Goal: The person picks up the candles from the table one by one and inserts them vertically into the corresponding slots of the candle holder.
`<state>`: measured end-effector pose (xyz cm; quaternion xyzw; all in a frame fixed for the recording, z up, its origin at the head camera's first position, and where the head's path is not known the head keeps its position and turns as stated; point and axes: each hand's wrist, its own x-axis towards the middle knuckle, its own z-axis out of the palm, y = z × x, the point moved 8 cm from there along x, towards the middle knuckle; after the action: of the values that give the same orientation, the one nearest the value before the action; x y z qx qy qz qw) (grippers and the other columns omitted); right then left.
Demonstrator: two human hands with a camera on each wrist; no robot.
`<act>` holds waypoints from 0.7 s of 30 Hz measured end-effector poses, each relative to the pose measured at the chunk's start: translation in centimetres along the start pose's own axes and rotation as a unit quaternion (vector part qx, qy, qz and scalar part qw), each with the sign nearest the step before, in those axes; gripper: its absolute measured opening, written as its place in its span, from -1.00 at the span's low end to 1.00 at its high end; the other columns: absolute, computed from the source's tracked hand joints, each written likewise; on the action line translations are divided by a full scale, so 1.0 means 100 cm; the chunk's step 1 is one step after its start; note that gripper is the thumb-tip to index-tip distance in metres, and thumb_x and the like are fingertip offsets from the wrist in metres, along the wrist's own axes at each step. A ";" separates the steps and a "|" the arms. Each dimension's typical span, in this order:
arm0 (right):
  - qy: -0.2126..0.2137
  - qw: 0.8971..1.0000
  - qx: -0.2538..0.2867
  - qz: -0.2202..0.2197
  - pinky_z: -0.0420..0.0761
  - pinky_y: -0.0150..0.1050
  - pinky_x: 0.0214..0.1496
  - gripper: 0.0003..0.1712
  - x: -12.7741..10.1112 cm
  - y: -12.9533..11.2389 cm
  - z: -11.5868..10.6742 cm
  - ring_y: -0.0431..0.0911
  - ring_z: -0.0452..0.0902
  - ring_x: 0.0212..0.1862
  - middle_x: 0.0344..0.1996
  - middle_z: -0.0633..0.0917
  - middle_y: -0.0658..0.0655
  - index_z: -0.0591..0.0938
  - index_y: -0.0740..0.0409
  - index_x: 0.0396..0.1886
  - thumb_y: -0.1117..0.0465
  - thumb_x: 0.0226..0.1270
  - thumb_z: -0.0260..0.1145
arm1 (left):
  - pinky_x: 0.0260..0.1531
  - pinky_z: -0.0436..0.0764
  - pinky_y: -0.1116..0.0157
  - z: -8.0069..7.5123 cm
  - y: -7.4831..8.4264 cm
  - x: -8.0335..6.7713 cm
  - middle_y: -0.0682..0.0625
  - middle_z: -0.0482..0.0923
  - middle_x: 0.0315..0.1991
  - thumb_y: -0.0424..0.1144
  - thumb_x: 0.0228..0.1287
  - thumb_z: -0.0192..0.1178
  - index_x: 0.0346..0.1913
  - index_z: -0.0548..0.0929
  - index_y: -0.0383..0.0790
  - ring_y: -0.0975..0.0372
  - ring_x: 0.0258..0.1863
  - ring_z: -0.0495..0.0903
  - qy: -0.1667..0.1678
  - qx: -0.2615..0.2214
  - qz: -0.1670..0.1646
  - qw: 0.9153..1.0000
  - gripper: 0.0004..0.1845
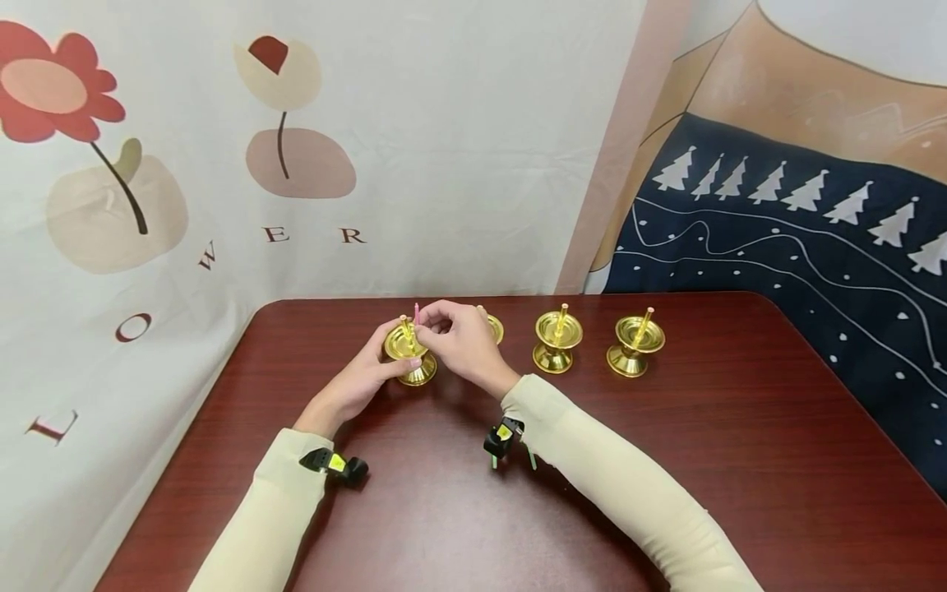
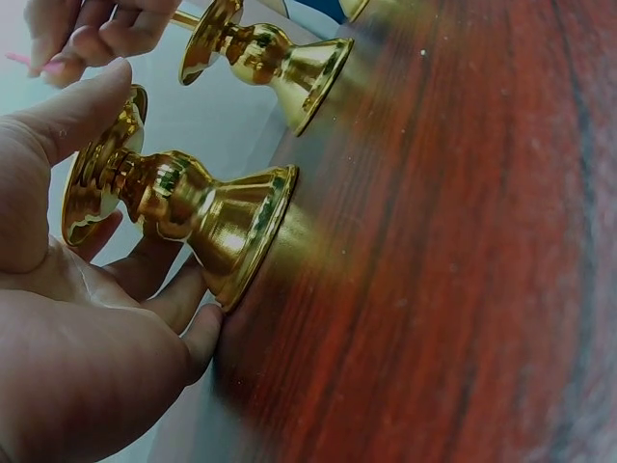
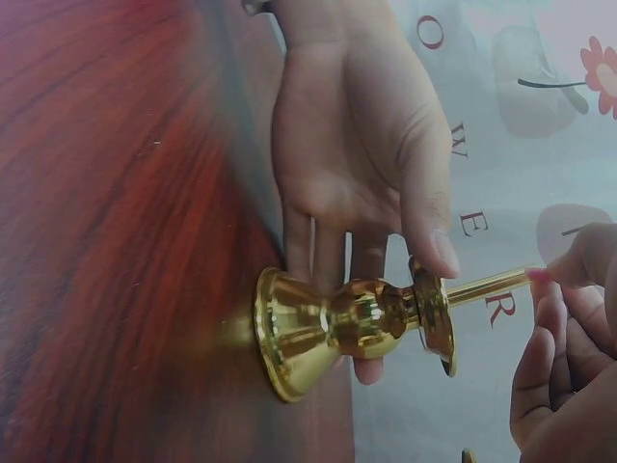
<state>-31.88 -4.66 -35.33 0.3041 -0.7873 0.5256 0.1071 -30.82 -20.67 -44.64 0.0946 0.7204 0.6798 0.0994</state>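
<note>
My left hand [image 1: 362, 372] holds the leftmost gold candle holder [image 1: 418, 370], which stands upright on the table. Its thumb lies on the rim of the dish, and the other fingers are behind the stem and base, as the right wrist view shows. Between the thumb and fingers of my right hand [image 1: 466, 341] is a thin pink stick [image 1: 417, 312], whose exact kind I cannot tell. In the right wrist view, its pink end [image 3: 538, 276] is at the tip of the holder's upright gold tube [image 3: 490, 285]; whether it is inside cannot be told.
A second gold holder [image 1: 494, 327] is partly hidden behind my right hand. Farther right stand two more matching holders, one [image 1: 555, 355] nearer and another [image 1: 629, 358] beyond it. All rest on the dark red wooden table [image 1: 414, 510], with printed cloths [image 1: 459, 205] behind its far edge.
</note>
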 end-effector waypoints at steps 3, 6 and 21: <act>0.012 1.000 0.005 -0.002 0.64 -0.36 -0.20 -0.95 0.004 -0.001 0.001 -0.25 0.66 -0.34 -0.38 0.81 0.05 0.81 0.23 -0.21 0.37 0.37 0.48 | 0.24 0.50 0.41 0.000 0.000 0.000 -0.26 0.32 0.51 -0.49 0.52 0.26 0.72 0.05 -0.26 0.21 0.30 0.47 0.000 -0.004 0.001 1.000 -0.13; 0.021 1.000 0.011 -0.001 0.58 -0.40 -0.18 -0.95 0.009 -0.003 0.003 -0.27 0.63 -0.35 -0.39 0.80 0.05 0.82 0.22 -0.20 0.36 0.40 0.48 | 0.23 0.51 0.39 0.000 0.000 0.000 -0.23 0.33 0.50 -0.50 0.52 0.26 0.72 0.07 -0.23 0.21 0.29 0.49 0.000 -0.007 0.002 1.000 -0.14; 0.032 0.999 0.028 -0.001 0.49 -0.39 -0.32 -0.97 0.024 -0.006 0.010 -0.25 0.53 -0.39 -0.41 0.75 0.06 0.80 0.22 -0.16 0.35 0.51 0.45 | 0.25 0.48 0.39 0.001 0.003 -0.002 -0.29 0.28 0.54 -0.45 0.54 0.28 0.74 0.05 -0.22 0.10 0.34 0.43 -0.001 0.006 -0.006 1.000 -0.13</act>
<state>-33.21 -6.62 -34.15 0.2913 -0.7679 0.5568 0.1244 -30.58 -20.67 -44.37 0.0911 0.7251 0.6747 0.1036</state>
